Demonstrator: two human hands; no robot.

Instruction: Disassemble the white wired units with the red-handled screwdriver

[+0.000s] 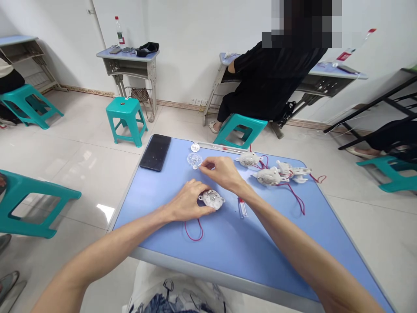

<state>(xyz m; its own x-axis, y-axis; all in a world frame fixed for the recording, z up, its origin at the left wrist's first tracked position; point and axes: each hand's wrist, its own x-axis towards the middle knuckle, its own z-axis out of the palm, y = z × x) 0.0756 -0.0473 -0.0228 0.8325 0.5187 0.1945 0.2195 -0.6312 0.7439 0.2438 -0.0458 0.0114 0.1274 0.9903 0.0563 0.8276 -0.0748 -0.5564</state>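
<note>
White walls and pale floor tiles surround a blue desk (208, 263). Beyond it, a bottle (120, 34) with a red cap and a green-and-red label stands on another desk (130, 54); a second bottle (345, 55) at right has a red label with pale marks. Print on both is too small to read. A person in black (273, 82) sits on a green stool (240, 130).

On the blue desk, the left hand (189, 202) grasps a round white case (213, 200) between thumb and fingers, near the middle; a red cord (194, 240) loops beside that hand. The right hand (221, 171) has thumb and forefinger close together at a small white disc (195, 167), just beside a clear round piece (194, 157); whether they pinch it, I cannot tell. More white cases (269, 176) with red cords lie to the right, and a dark phone (155, 152) at far left.
</note>
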